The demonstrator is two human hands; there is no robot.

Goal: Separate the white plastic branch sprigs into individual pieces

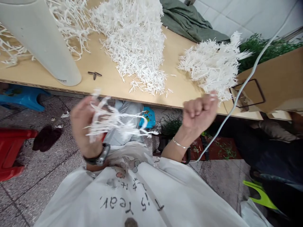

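Note:
My left hand (82,126), with a watch on its wrist, is closed around a bunch of white branching strands (118,123). The strands look like plastic sprigs and point to the right, in front of my body. My right hand (200,108), wearing a thin bracelet, has its fingers curled at the table's front edge. Its thumb and forefinger press together beside a pile of white spiky sprigs (210,66); whatever they pinch is too small to make out. A larger heap of short white pieces (137,41) lies on the table (172,53) between and beyond my hands.
A pale cylinder (42,41) stands at the table's left, beside loose white strands (71,25) and dark seeds (94,74). A grey-green cloth (187,20) lies behind. A white cable (246,82) crosses the right side, near a cardboard box (274,75). Stools (16,151) stand below.

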